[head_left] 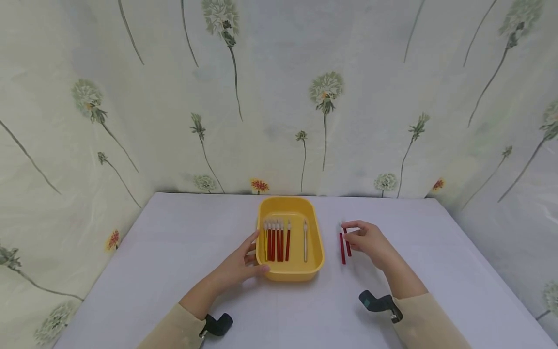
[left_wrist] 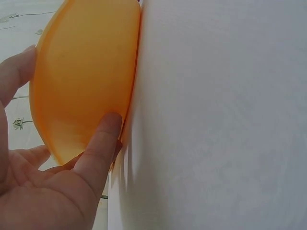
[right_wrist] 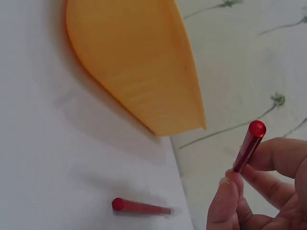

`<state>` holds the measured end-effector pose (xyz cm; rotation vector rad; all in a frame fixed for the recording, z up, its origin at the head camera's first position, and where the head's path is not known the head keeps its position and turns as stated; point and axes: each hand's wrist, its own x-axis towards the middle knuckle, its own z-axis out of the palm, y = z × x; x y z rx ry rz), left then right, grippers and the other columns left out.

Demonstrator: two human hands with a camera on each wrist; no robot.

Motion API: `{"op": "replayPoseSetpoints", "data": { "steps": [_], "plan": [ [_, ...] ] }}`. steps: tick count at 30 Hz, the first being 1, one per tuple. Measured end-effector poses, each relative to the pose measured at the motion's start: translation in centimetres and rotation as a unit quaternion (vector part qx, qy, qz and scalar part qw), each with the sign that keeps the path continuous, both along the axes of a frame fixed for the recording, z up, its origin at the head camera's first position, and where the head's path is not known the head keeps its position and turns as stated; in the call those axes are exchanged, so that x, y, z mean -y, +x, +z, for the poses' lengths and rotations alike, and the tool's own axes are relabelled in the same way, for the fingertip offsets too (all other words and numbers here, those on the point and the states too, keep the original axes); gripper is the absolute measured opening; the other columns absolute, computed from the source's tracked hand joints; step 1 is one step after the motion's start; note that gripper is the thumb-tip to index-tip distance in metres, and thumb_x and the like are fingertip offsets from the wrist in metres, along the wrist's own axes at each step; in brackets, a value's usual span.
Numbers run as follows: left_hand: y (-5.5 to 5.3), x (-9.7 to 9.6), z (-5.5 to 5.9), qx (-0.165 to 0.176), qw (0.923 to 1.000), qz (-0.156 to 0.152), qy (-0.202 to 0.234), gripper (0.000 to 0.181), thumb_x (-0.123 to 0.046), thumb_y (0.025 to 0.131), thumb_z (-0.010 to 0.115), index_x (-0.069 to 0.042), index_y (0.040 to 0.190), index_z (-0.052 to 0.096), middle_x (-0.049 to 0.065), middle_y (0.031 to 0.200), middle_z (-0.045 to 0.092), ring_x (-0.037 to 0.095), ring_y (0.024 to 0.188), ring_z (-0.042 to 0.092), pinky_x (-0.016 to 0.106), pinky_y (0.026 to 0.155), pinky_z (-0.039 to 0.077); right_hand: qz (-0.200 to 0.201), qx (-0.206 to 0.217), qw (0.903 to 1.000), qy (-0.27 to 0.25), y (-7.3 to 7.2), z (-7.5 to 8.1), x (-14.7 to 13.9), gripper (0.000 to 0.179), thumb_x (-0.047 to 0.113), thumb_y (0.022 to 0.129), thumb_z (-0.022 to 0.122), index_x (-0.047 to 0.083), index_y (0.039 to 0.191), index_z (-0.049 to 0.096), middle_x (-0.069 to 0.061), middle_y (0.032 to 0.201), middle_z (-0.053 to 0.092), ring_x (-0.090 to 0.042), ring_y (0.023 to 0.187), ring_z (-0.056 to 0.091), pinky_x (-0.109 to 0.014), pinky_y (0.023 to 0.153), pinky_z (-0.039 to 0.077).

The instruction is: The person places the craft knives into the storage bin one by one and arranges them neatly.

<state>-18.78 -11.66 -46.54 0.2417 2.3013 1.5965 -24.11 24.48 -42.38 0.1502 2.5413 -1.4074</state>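
A yellow plastic tray [head_left: 320, 242] stands on the table, and my left hand [head_left: 237, 264] grips its left near side. The thumb and fingers of that hand are spread round the wall in the left wrist view. Inside lie several slim red pen-like sticks [head_left: 279, 245] with pale, pointed tips, a yellow one [head_left: 266, 245] and a silvery one [head_left: 305, 245]. My right hand [head_left: 368, 242] pinches one red stick [right_wrist: 250, 143] by its tip end, above the table. Beneath it lies another red stick [right_wrist: 139, 207] with a clear tip. Their exact kind cannot be told.
The white table [head_left: 196, 223] ends at a wall covering [head_left: 279, 145] printed with dandelions. Black wrist mounts [head_left: 379, 303] sit at both sleeves. The tray is between the two hands, left of the loose stick.
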Motion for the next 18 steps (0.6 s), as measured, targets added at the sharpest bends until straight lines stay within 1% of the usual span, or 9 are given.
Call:
{"op": "replayPoseSetpoints", "data": {
  "steps": [7, 14, 18],
  "plan": [
    [0.0, -0.1, 0.1, 0.003, 1.0, 0.002, 0.0, 0.105, -0.041, 0.082, 0.082, -0.03, 0.162, 0.014, 0.013, 0.157, 0.036, 0.034, 0.139, 0.044, 0.055, 0.109, 0.04, 0.005, -0.005, 0.9998, -0.02, 0.1, 1.3, 1.9, 0.044, 0.023, 0.098, 0.066, 0.009, 0.138, 0.057, -0.018, 0.123, 0.064, -0.025, 0.104, 0.065, -0.04, 0.094, 0.054],
    [0.0, -0.1, 0.2, 0.004, 1.0, 0.001, 0.0, 0.104, -0.041, 0.083, 0.082, -0.031, 0.161, 0.015, 0.013, 0.157, 0.037, 0.034, 0.139, 0.045, 0.055, 0.109, 0.04, 0.023, -0.011, 0.9991, -0.034, 0.1, 1.9, 4.0, 0.041, 0.021, 0.097, 0.066, 0.01, 0.136, 0.059, -0.019, 0.122, 0.064, -0.026, 0.105, 0.066, -0.042, 0.095, 0.054],
    [0.0, 0.0, 0.2, 0.003, 1.0, 0.001, 0.003, 0.105, -0.041, 0.082, 0.082, -0.03, 0.162, 0.015, 0.013, 0.157, 0.036, 0.033, 0.139, 0.045, 0.054, 0.109, 0.04, 0.027, -0.011, 0.9985, -0.045, 0.0, 2.3, 5.2, 0.04, 0.02, 0.098, 0.066, 0.01, 0.135, 0.06, -0.017, 0.121, 0.065, -0.026, 0.105, 0.067, -0.041, 0.095, 0.054]
  ]
}}
